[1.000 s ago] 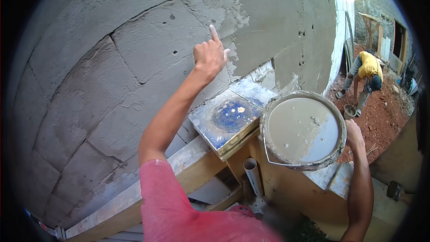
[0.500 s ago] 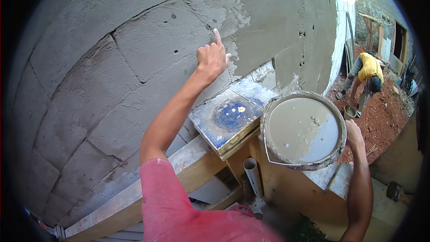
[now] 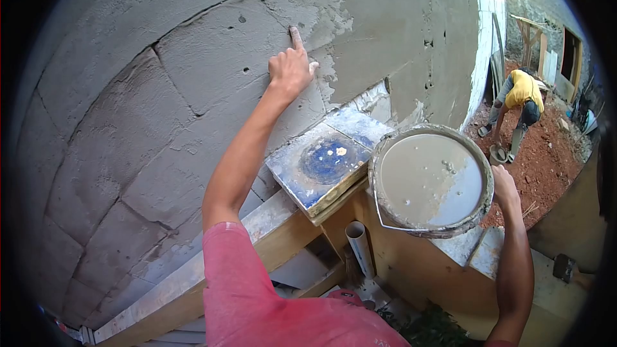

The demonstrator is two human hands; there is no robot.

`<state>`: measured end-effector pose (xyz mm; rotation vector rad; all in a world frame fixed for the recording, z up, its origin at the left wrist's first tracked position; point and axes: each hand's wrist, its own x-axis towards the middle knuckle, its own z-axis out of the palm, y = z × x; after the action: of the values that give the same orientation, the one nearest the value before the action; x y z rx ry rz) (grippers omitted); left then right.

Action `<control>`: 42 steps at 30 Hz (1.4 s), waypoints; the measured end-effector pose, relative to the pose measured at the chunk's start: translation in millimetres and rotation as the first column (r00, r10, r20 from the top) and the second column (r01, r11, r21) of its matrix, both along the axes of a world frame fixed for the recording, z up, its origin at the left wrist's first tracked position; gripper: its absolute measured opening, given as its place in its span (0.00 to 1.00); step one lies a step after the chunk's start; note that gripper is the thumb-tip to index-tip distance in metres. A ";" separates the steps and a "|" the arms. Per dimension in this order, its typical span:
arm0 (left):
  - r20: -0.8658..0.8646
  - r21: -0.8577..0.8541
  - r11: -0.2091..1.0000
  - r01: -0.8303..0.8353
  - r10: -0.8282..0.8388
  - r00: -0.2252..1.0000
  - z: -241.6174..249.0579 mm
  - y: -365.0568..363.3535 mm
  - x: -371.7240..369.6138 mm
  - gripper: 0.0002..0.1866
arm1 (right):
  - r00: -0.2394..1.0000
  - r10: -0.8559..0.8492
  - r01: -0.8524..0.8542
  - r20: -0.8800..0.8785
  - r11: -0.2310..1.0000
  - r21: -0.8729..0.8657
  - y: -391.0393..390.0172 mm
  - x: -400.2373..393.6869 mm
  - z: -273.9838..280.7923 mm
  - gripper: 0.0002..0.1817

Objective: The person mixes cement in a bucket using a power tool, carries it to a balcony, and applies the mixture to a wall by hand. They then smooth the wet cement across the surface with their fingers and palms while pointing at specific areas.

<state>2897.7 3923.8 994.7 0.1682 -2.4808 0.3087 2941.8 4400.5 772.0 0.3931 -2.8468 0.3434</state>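
My left hand [image 3: 290,69] is raised to the wall [image 3: 212,71], index finger stretched up against or very near its rough grey surface. The thumb sticks out to the side, the other fingers are curled, and nothing is held. At right, my right hand [image 3: 506,186] grips the far-right rim of a mortar-crusted bucket [image 3: 443,229]; its fingertips are partly hidden. Thin grey cement slurry [image 3: 411,170] with a few bubbles nearly fills the bucket. The wire handle [image 3: 379,212] hangs down on its left side.
Left of the bucket lie blue-stained tiles [image 3: 302,183] on a ledge. Smooth render [image 3: 385,13] covers the wall's right part. Below stands a white pipe [image 3: 360,247]. A person in a yellow shirt [image 3: 524,92] bends over a small bucket [image 3: 498,153] on red soil.
My left hand stays at nearly the same spot on the wall, finger still extended. The view has shifted slightly. My right hand remains on the bucket rim.
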 end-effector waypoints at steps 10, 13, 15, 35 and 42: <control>0.309 0.559 0.602 0.570 -0.789 0.531 -27.0 28.8 46.7 0.19 | 0.998 -0.051 0.050 0.028 0.998 0.035 -7.1 8.6 12.3 0.09; 0.407 0.511 0.547 0.663 -0.834 0.374 -42.1 40.7 65.6 0.20 | 0.984 -0.119 0.113 0.129 0.992 0.052 -10.4 7.5 15.5 0.09; 0.442 0.510 0.584 0.632 -0.808 0.390 -50.1 44.8 78.3 0.22 | 0.980 -0.120 0.116 0.160 0.993 0.037 -9.7 7.1 15.6 0.09; 0.377 0.553 0.570 0.608 -0.822 0.427 -76.7 40.8 133.3 0.22 | 0.993 -0.086 0.086 0.082 0.996 0.004 -6.6 7.5 11.8 0.10; 0.386 0.551 0.560 0.618 -0.828 0.406 -67.6 39.0 145.2 0.23 | 0.995 -0.077 0.077 0.067 0.997 -0.002 -9.8 7.8 12.9 0.11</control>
<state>3042.9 3962.8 927.2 -1.0952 -2.9026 -0.5478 2949.7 4390.7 784.9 0.2747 -2.9162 0.3551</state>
